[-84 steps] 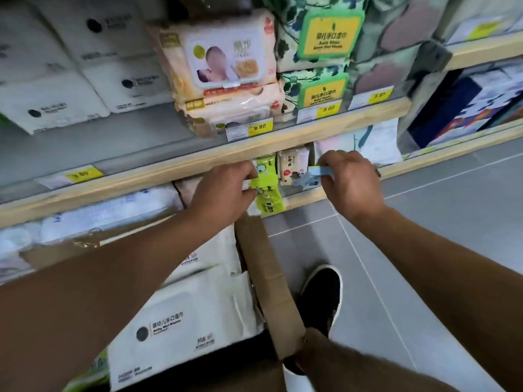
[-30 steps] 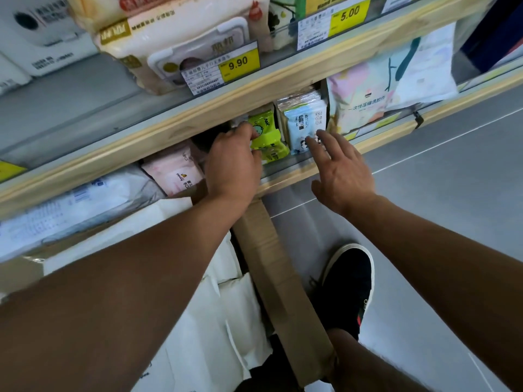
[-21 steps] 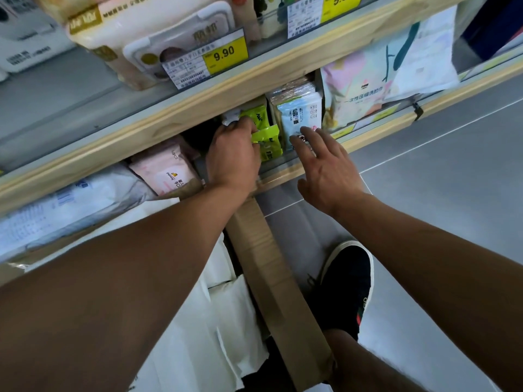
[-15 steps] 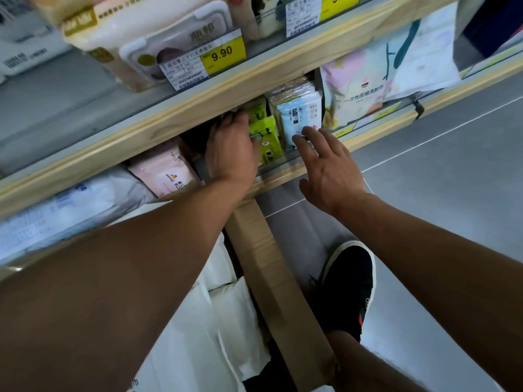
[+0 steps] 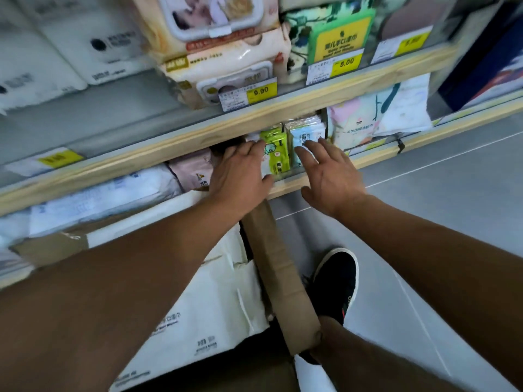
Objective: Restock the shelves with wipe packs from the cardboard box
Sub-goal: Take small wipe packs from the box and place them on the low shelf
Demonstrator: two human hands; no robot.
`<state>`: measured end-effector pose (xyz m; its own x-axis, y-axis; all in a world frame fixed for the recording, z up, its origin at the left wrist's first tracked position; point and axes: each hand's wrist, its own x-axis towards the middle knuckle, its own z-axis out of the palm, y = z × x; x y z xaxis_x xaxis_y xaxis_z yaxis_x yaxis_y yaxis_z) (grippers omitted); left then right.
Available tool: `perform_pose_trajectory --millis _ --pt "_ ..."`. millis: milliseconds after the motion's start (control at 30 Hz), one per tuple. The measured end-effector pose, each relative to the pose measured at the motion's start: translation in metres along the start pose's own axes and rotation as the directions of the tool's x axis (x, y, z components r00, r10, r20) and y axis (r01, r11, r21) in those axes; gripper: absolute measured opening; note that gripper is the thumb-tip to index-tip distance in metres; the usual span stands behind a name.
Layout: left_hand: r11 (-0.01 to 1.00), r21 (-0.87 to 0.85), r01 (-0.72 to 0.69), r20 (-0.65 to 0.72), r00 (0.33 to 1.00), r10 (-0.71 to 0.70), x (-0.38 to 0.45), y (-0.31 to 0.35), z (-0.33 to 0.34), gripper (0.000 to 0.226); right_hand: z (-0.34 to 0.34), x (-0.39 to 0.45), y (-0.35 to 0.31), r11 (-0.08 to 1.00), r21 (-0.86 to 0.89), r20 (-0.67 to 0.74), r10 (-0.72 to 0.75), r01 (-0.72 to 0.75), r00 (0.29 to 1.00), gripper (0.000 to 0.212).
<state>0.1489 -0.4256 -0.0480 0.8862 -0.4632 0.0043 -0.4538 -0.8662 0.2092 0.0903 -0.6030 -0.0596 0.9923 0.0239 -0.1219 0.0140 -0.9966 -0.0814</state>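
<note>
Small green wipe packs (image 5: 276, 154) stand on the lower shelf (image 5: 285, 188) beside a row of light blue packs (image 5: 307, 135). My left hand (image 5: 240, 172) lies flat with straight fingers against the left side of the green packs. My right hand (image 5: 329, 172) is spread open, its fingertips at the front of the blue packs, holding nothing. Below, the cardboard box (image 5: 280, 275) holds large white wipe packs (image 5: 209, 306).
The upper shelf (image 5: 254, 120) carries cream baby wipe packs (image 5: 223, 58), a green floral pack (image 5: 336, 38), white packs (image 5: 85, 43) and yellow price tags. A pink pack (image 5: 194, 172) and pastel bags (image 5: 376, 117) sit on the lower shelf. My black shoe (image 5: 336, 281) stands on the grey floor.
My left hand has let go of the green packs and flattened beside them. My right hand has stayed open at the blue packs. The view has tilted up.
</note>
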Motion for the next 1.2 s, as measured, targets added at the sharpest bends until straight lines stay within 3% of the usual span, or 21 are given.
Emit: perform_pose_trajectory --millis 233,433,600,933,1200 --pt "0.99 -0.092 -0.108 -0.003 0.994 0.108 -0.071 -0.012 -0.094 0.062 -0.081 -0.049 -0.063 0.999 -0.017 -0.052 -0.041 0.04 0.998 0.08" --pt "0.99 -0.13 -0.061 -0.079 0.996 0.051 -0.164 -0.063 -0.147 0.06 -0.119 -0.096 -0.15 0.982 -0.034 -0.091 -0.188 0.185 0.978 0.076" --pt "0.989 -0.141 0.032 -0.109 0.993 -0.047 -0.244 -0.12 -0.169 0.055 -0.12 -0.116 -0.229 0.957 -0.048 -0.03 -0.287 0.286 0.957 0.077" --pt "0.931 -0.215 0.295 -0.066 0.947 -0.315 -0.343 -0.241 -0.159 0.056 -0.079 -0.104 -0.359 0.874 -0.06 0.17 -0.468 0.483 0.867 0.074" --pt "0.914 -0.231 0.334 0.036 0.942 -0.335 -0.342 -0.3 -0.127 0.06 -0.043 -0.067 -0.41 0.868 -0.075 0.28 -0.454 0.491 0.846 0.067"
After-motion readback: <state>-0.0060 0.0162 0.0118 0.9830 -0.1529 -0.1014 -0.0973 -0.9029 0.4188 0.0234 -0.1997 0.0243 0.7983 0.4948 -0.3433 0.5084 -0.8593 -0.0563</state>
